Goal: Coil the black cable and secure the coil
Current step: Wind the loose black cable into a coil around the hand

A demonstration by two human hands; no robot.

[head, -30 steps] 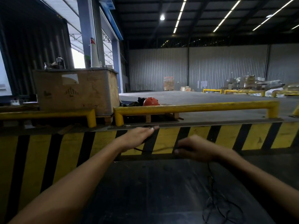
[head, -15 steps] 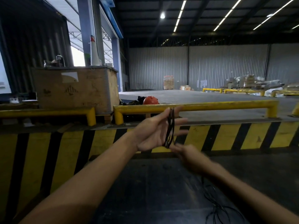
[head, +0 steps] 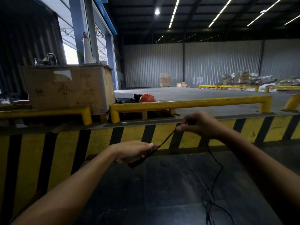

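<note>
The left hand [head: 133,151] grip is closed around the bunched coil of the black cable [head: 164,142], the right hand [head: 200,125] pinches a taut strand above it, and slack trails onto the dark floor [head: 146,192].

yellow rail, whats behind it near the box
Behind the yellow rail an orange helmet sits beside dark bundled stuff, right of the box. The rail covers the helmet's lower edge, so what it rests on is hidden.
</note>
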